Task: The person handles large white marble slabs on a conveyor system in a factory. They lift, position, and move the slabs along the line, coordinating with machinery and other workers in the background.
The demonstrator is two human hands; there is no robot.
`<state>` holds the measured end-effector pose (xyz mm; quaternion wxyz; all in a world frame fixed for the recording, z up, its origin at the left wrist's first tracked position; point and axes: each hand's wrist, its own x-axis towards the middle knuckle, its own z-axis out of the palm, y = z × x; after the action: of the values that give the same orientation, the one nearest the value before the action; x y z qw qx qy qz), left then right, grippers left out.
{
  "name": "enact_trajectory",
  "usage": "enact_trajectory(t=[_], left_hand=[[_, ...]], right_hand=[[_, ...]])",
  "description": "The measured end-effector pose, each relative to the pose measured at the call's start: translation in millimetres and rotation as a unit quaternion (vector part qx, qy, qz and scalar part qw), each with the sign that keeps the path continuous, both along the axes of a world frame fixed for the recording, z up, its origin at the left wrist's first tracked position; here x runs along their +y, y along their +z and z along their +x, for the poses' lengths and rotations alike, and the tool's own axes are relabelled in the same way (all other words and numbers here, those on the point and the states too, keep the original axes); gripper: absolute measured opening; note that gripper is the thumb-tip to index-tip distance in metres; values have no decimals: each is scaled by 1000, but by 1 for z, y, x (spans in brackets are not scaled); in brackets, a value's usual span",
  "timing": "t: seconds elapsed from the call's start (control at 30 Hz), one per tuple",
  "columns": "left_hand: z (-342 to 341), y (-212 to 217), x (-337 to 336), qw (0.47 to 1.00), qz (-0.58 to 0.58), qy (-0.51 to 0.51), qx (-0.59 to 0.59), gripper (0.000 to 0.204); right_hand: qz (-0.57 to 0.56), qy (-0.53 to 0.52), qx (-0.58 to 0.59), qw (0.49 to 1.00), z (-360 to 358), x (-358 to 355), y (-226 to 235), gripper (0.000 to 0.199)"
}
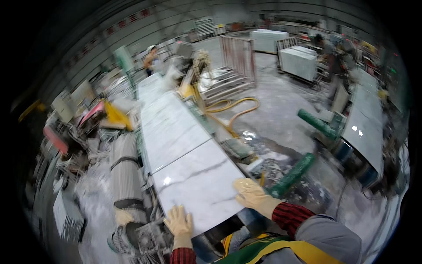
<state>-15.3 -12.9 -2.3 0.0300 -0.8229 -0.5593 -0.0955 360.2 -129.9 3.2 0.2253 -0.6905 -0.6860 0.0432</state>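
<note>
Even overhead light fills the hall, glare spots shine on the wet slab [193, 176] and floor [281, 110], motion blur smears everything, worst at left, and fisheye bending darkens into a black rim.

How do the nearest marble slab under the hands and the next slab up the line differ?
The nearest slab has both gloved hands on it, the left hand at its near edge and the right hand at its right corner; the next slab is untouched. The nearest slab shows dark diagonal veins; the next slab's are fainter. Both are white, glossy, lying flat in one row.
</note>
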Motion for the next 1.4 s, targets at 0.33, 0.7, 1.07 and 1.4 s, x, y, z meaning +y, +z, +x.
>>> enact_trajectory(t=[0.33,0.7,1.07,1.4], left_hand=[[1,2,11,999,44,-30,7,57],[11,-32,38,997,53,-10,54,58],[-2,-45,43,994,89,-3,68,55],[-9,-49,42,990,132,-26,36,54]], right_hand=[[19,32,28,999,9,-8,-2,58],[83,45,-7,996,18,-7,-40,60],[153,93,5,984,20,18,-23,58],[115,103,32,988,25,35,-5,53]])
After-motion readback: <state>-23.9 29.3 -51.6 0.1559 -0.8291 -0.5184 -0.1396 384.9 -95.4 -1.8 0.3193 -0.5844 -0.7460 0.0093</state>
